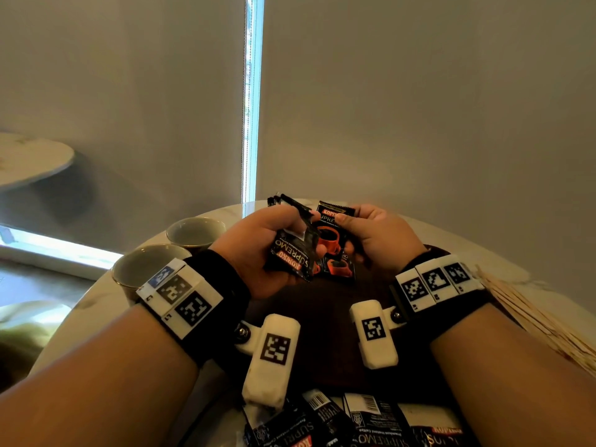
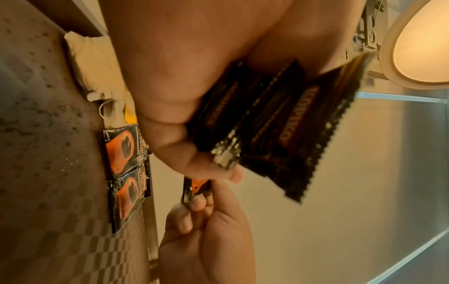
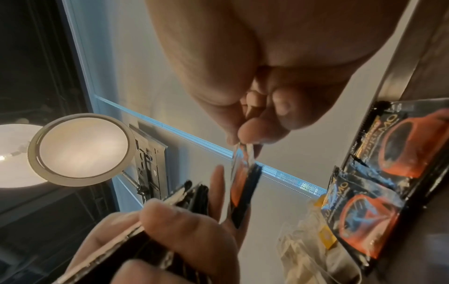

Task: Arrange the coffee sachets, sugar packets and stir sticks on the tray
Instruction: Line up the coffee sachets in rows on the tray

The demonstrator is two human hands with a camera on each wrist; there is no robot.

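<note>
My left hand [image 1: 274, 243] grips a stack of black coffee sachets [image 1: 292, 253] above the dark tray [image 1: 322, 333]; the same stack [image 2: 279, 123] fills the left wrist view. My right hand [image 1: 364, 233] pinches a single sachet [image 1: 329, 230] by its top edge, close beside the stack; that sachet [image 3: 243, 184] hangs from my fingertips in the right wrist view. Two sachets [image 3: 379, 173] lie side by side on the tray's far part. More sachets [image 1: 371, 421] are scattered at the near edge. Wooden stir sticks [image 1: 541, 321] lie to the right. Pale packets [image 3: 308, 246] lie beyond the tray.
Two empty cups [image 1: 193, 233] [image 1: 145, 269] stand left of the tray on the round marble table [image 1: 483, 259]. A wall and a blind rise just behind the table. Another round table [image 1: 29, 159] stands far left.
</note>
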